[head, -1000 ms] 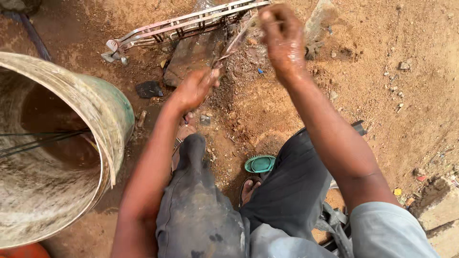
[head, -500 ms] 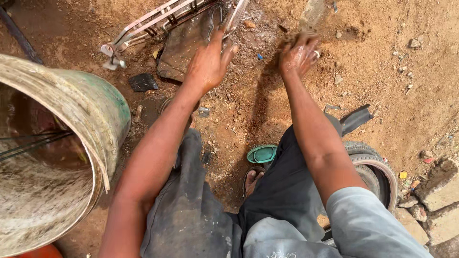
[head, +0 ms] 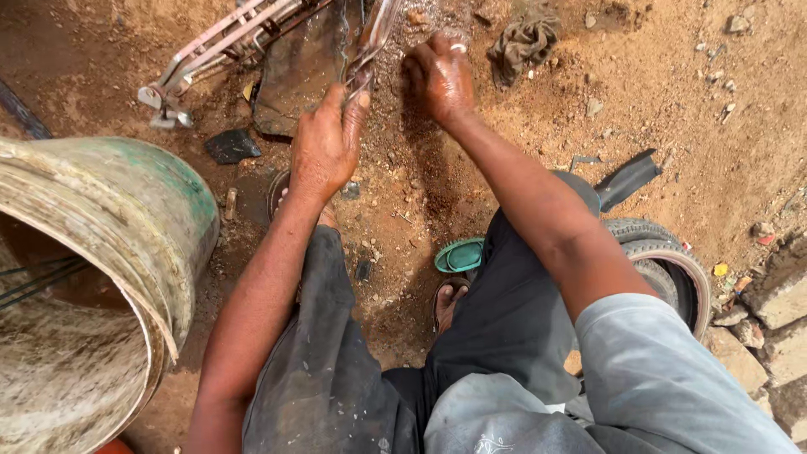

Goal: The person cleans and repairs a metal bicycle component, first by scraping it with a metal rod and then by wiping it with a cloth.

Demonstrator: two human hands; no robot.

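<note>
I sit low over bare reddish dirt with my knees apart. My left hand (head: 326, 139) is closed around the lower end of a thin, shiny metal piece (head: 370, 38) that runs up out of view. My right hand (head: 439, 77) rests knuckles-up on the dirt just right of that piece, fingers curled; a ring shows on one finger. Whether it holds anything is hidden. Under the metal piece lies a flat dark stone slab (head: 294, 71).
A big dirty metal drum (head: 126, 219) fills the left side. A metal frame (head: 214, 42) lies at the top left, a crumpled rag (head: 523, 40) at the top right. An old tyre (head: 664, 252) and stone blocks (head: 773, 319) sit at my right. My foot wears a green sandal (head: 460, 255).
Both hands have moved lower in view as the camera tilted. My right hand has come down from the air onto the dirt. My left hand has closed on the metal piece.
</note>
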